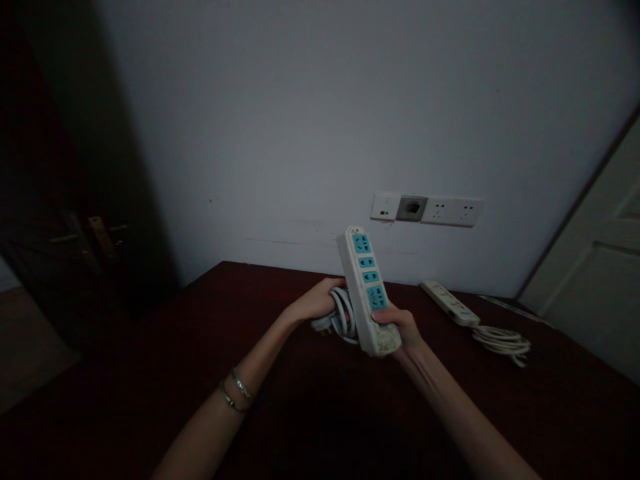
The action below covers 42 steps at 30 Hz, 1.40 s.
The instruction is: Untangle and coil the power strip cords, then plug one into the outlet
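My right hand [403, 325] grips the lower end of a white power strip [356, 287] with blue sockets, its thumb lying across the front. The strip is tilted upright, its sockets facing me, and its lower end looks dirty. Just left of it, my left hand [317, 300] is closed around a coiled white cable [344, 317]. A plug [323, 325] hangs at the coil's left side. Part of the left fingers is hidden behind the coil and the strip.
A second power strip [450, 303] lies on the dark red table [200, 333] at the right, its coiled cable [501, 341] beside it. Wall sockets [453, 212] sit above the table's back edge. A door with a handle [103, 237] stands at the left, a pale door [600, 267] at the right.
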{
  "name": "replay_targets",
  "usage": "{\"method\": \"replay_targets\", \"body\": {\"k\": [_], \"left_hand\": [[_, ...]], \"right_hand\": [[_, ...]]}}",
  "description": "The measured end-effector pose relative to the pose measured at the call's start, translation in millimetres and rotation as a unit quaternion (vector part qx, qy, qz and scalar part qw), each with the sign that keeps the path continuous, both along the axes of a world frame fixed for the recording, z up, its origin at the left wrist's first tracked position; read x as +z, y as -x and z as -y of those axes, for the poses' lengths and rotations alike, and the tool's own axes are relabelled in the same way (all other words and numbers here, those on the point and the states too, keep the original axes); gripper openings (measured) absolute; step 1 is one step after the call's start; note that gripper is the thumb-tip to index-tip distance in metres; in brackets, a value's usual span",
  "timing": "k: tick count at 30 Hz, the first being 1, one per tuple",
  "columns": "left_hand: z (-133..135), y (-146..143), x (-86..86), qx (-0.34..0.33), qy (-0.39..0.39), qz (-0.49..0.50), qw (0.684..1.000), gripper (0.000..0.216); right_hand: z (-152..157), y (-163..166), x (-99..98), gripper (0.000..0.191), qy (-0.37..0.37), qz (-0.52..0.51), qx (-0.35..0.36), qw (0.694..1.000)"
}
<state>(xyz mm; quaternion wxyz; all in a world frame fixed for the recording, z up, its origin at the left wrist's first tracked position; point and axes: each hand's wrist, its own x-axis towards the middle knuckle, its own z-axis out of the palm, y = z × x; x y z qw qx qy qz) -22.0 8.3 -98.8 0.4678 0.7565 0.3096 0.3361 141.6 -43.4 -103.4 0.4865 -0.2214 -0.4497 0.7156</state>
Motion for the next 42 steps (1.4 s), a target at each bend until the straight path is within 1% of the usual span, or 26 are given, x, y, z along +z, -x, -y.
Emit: {"method": "replay_targets", "body": {"k": [3,6,8,12,15,17,20,23,24,26,28,30,33,36,39,42], "left_hand": [[-1.2,2.0,-0.9,-0.021,0.048,0.050,0.997,0.024],[-0.9,2.7,-3.3,-0.005,0.126,0.081,0.989,0.023],[0.3,1.7,-3.8,0.005,0.141,0.085,0.986,0.022],[2.2,-1.8,-2.6,0.018,0.098,0.061,0.993,0.022],[1.7,-2.4,-1.0,0.035,0.060,0.018,0.997,0.023],[1.7,-0.9,1.5,0.035,0.023,-0.014,0.999,0.027],[3.3,3.5,7.9,0.006,-0.058,-0.052,0.997,0.035],[7.0,8.2,14.8,-0.034,-0.135,-0.078,0.987,0.041],[8.5,9.5,16.8,-0.036,-0.154,-0.092,0.983,0.042],[11.9,11.6,20.4,-0.015,-0.189,-0.141,0.972,0.039],[15.6,13.2,23.3,0.031,-0.217,-0.200,0.955,0.032],[19.2,14.4,25.4,0.056,-0.229,-0.238,0.942,0.027],[22.6,15.3,26.1,0.036,-0.217,-0.248,0.943,0.027],[21.8,13.4,23.5,0.024,-0.211,-0.237,0.948,0.028],[17.3,8.4,19.5,0.046,-0.227,-0.214,0.949,0.028],[12.5,4.6,16.8,0.058,-0.234,-0.186,0.953,0.027]], "right_hand": [[0.6,-1.2,2.8,0.051,0.004,-0.019,-0.041,0.999],[1.4,-1.7,4.7,0.056,-0.004,-0.009,-0.052,0.999],[1.3,-2.3,4.3,0.057,-0.006,0.012,-0.049,0.999],[-0.1,-3.5,1.4,0.055,-0.011,0.028,-0.049,0.998],[0.3,-2.0,0.8,0.051,-0.016,0.021,-0.023,0.999],[1.6,0.4,1.3,0.050,-0.002,0.012,-0.001,1.000],[3.3,2.7,2.2,0.048,0.014,-0.002,0.020,1.000],[3.2,0.4,2.9,0.046,0.007,0.001,0.043,0.999],[2.9,-1.2,3.3,0.045,0.005,0.004,0.049,0.999],[1.9,-4.8,4.9,0.043,0.005,0.014,0.052,0.999],[0.6,-7.5,7.2,0.042,0.005,0.022,0.046,0.999],[-1.0,-9.1,9.2,0.041,0.009,0.027,0.041,0.999],[-4.8,-10.3,9.1,0.041,0.035,0.033,0.043,0.998],[-9.9,-13.2,5.4,0.035,0.052,0.039,0.032,0.997],[-14.2,-16.8,1.4,0.030,0.049,0.042,0.006,0.998],[-15.6,-16.6,-1.4,0.031,0.040,0.029,-0.004,0.999]]}}
